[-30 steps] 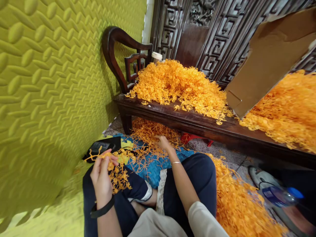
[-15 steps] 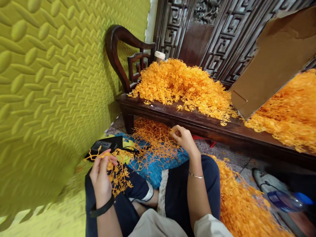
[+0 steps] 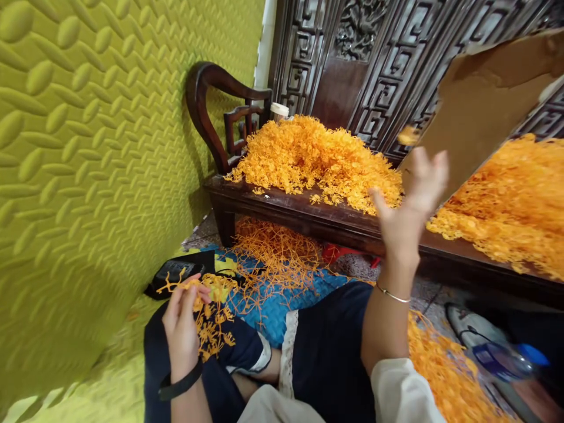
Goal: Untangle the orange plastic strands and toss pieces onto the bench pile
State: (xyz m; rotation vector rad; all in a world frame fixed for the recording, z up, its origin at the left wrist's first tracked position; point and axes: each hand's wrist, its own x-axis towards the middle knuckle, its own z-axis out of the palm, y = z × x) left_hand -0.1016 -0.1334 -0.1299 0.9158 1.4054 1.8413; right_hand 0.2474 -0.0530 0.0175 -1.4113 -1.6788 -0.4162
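Note:
My left hand [image 3: 183, 320] is closed, pinching a branched orange plastic sprig [image 3: 174, 285] whose tips stick out past the fingers. Under and beside it, several orange pieces [image 3: 214, 329] lie on my dark trouser leg. My right hand [image 3: 412, 202] is raised in front of the bench with fingers spread, smeared by motion. Just above its fingertips a small orange piece [image 3: 408, 136] is in the air, blurred and apart from the hand. Behind it on the bench sits a heap of orange flower-like pieces [image 3: 312, 155].
The dark wooden bench [image 3: 286, 208] has a carved back. A cardboard sheet [image 3: 467, 100] leans between two orange heaps. Thin orange stems [image 3: 277, 252] lie on blue matting [image 3: 273, 320]. A bottle [image 3: 506, 358] and a shoe [image 3: 469, 323] are at right; a textured yellow wall [image 3: 101, 176] stands left.
My right hand has swung up and right from above the stems, its fingers opening, and a small orange piece has left it. My left hand keeps its grip almost in place.

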